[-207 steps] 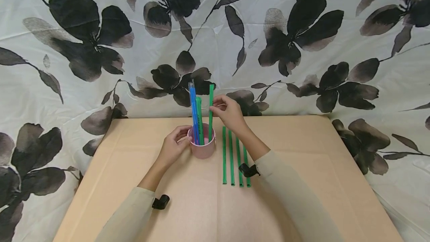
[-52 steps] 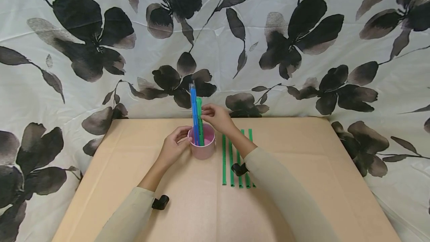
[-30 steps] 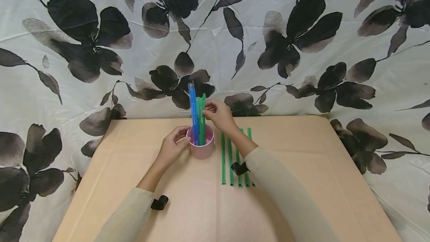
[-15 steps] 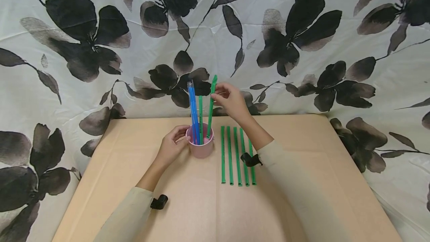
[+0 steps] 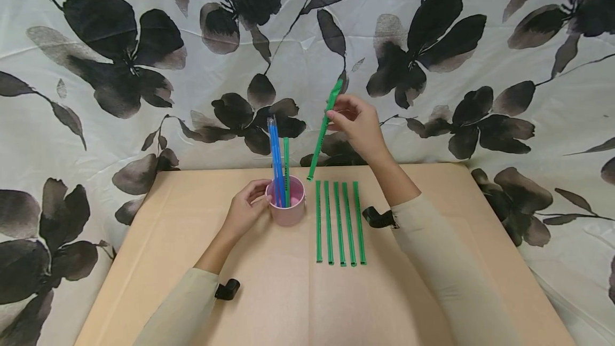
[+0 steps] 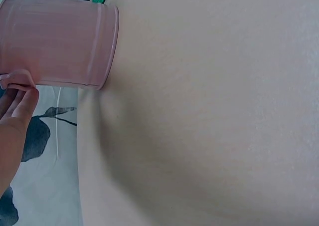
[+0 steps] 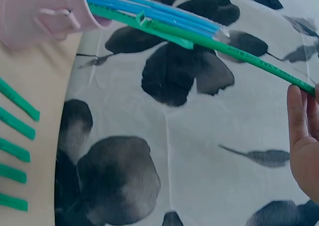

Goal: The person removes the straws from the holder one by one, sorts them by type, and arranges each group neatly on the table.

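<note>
At the back of the table stands a pink cup with small side handles. My left hand grips it by its left handle; in the left wrist view the fingers curl at that handle. Blue clear-wrapped straws and a green straw stick up out of the cup. My right hand pinches a printed green wrapped straw near its upper part. That straw slants in the air up and right of the cup, its lower end above the table's back edge.
Several green straws lie side by side on the tan table, right of the cup. Behind the table's back edge hangs a white cloth with dark flowers. A black wrist camera sits at the right sleeve.
My right hand has drawn a green straw out of the cup and carried it up and to the right. My left hand has stayed at the cup.
</note>
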### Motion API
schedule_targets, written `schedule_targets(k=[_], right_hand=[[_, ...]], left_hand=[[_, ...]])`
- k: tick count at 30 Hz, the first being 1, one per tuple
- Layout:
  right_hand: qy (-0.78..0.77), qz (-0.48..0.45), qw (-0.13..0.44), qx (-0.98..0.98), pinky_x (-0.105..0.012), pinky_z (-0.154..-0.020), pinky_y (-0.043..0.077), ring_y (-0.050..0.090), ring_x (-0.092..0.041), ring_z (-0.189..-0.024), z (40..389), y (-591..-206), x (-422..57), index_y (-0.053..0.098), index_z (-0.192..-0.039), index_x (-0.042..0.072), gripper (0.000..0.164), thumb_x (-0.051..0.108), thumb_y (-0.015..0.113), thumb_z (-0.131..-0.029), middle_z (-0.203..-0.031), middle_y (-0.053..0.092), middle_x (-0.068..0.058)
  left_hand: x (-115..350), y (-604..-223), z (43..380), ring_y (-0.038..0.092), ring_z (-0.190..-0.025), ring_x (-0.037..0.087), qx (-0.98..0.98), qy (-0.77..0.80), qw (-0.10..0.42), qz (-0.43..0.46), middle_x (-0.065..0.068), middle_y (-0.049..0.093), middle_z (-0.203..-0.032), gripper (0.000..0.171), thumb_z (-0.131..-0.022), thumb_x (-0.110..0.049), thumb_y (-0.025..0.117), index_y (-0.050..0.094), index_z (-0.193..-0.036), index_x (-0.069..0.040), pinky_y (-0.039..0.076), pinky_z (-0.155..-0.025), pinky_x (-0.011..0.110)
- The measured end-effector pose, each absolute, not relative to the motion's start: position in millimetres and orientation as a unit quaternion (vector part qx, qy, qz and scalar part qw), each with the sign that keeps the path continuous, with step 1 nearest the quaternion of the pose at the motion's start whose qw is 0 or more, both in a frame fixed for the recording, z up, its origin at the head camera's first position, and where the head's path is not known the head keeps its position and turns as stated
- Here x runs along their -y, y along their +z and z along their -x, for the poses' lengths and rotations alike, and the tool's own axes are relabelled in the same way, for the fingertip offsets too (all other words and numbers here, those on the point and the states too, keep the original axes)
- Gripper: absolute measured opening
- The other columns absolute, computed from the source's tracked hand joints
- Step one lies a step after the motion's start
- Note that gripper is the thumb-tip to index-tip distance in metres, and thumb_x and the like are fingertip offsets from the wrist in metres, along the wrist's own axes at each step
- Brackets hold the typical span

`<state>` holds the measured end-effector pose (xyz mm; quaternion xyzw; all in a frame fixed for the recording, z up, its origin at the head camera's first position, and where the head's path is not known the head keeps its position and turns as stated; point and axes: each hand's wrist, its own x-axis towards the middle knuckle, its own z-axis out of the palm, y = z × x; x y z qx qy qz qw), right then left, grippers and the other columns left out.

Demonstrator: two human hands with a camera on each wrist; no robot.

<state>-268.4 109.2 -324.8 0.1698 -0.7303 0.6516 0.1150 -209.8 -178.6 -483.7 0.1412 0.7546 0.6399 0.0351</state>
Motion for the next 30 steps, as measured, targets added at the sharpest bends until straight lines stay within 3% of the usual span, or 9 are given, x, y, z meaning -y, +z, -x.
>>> schedule_targets(k=[7, 12, 17, 21, 30], right_hand=[[0.638, -0.136, 0.113, 0.75, -0.034, -0.078, 0.061, 0.068, -0.012, -0.085, 266, -333, -137, 0.06, -0.118, -0.003, 0.032, 0.01, 0.067, -0.09, -0.096, 0.064, -0.002], [0.629, -0.103, 0.095, 0.765, -0.034, -0.078, 0.061, 0.068, -0.013, -0.085, 257, -341, -158, 0.059, -0.12, -0.005, 0.033, 0.009, 0.065, -0.091, -0.096, 0.064, -0.002], [0.592, -0.076, 0.094, 0.797, -0.031, -0.076, 0.061, 0.068, -0.011, -0.083, 264, -366, -184, 0.06, -0.121, 0.001, 0.034, 0.016, 0.066, -0.091, -0.096, 0.064, 0.0], [0.57, -0.064, 0.083, 0.815, -0.03, -0.075, 0.061, 0.068, -0.008, -0.082, 274, -387, -203, 0.06, -0.122, 0.005, 0.035, 0.019, 0.066, -0.091, -0.1, 0.063, -0.004], [0.551, -0.062, 0.031, 0.832, -0.035, -0.077, 0.062, 0.065, -0.005, -0.081, 299, -434, -234, 0.059, -0.123, 0.001, 0.034, 0.016, 0.064, -0.093, -0.104, 0.061, -0.014]], left_hand=[[181, -500, 217, 0.055, -0.122, 0.035, -0.761, 0.632, 0.02, -0.146, 0.019, 0.056, -0.133, 0.04, -0.093, -0.01, 0.063, 0.054, -0.131, -0.003, 0.052, -0.099, 0.027], [181, -499, 219, 0.056, -0.121, 0.033, -0.757, 0.637, 0.017, -0.144, 0.017, 0.058, -0.131, 0.039, -0.092, -0.011, 0.064, 0.056, -0.13, -0.006, 0.052, -0.099, 0.026], [179, -502, 223, 0.055, -0.122, 0.032, -0.755, 0.641, 0.018, -0.139, 0.016, 0.057, -0.133, 0.04, -0.093, -0.013, 0.064, 0.056, -0.131, -0.007, 0.051, -0.097, 0.019], [174, -505, 229, 0.055, -0.122, 0.034, -0.753, 0.644, 0.005, -0.134, 0.017, 0.056, -0.134, 0.041, -0.093, -0.012, 0.064, 0.055, -0.132, -0.007, 0.051, -0.096, 0.016], [161, -509, 243, 0.054, -0.122, 0.037, -0.755, 0.643, -0.013, -0.127, 0.02, 0.055, -0.134, 0.042, -0.092, -0.007, 0.063, 0.053, -0.132, -0.003, 0.051, -0.096, 0.017]])
